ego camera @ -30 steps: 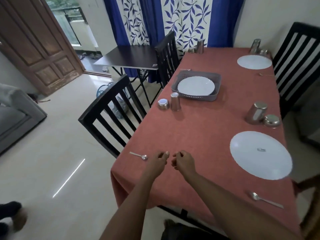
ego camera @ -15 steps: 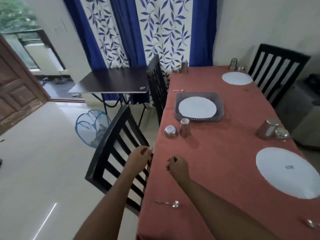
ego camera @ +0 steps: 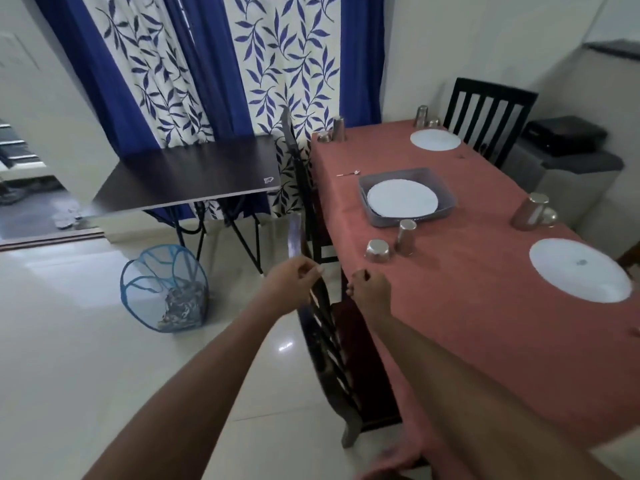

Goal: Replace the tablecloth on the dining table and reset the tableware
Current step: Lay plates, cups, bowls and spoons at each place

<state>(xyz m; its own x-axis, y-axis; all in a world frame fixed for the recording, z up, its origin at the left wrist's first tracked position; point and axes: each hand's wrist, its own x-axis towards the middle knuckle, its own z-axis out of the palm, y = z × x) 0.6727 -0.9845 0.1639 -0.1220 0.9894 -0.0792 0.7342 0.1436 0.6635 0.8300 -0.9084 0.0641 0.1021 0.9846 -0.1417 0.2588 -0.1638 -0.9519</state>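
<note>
A rust-red tablecloth (ego camera: 467, 323) covers the dining table. On it are a near white plate (ego camera: 580, 270), a far white plate (ego camera: 435, 140), and a grey tray (ego camera: 446, 188) holding a third plate (ego camera: 401, 199). An upturned steel tumbler (ego camera: 406, 237) and bowl (ego camera: 376, 251) stand near the left edge; another tumbler (ego camera: 528, 211) stands at the right. A spoon (ego camera: 348, 173) lies behind the tray. My left hand (ego camera: 298, 285) curls on the top rail of the black chair (ego camera: 329, 341). My right hand (ego camera: 369, 291) rests fisted at the table's left edge.
A dark folding side table (ego camera: 194, 174) stands left of the dining table before blue leaf-print curtains. A blue mesh basket (ego camera: 164, 289) sits on the floor beneath it. More black chairs stand at the far left (ego camera: 294, 150) and far right (ego camera: 485, 109). A grey cabinet (ego camera: 571, 168) is at the right.
I have moved along the table's left side, and the view has swung left. My left hand went from the cloth to the chair's top rail; my right hand slid to the table edge.
</note>
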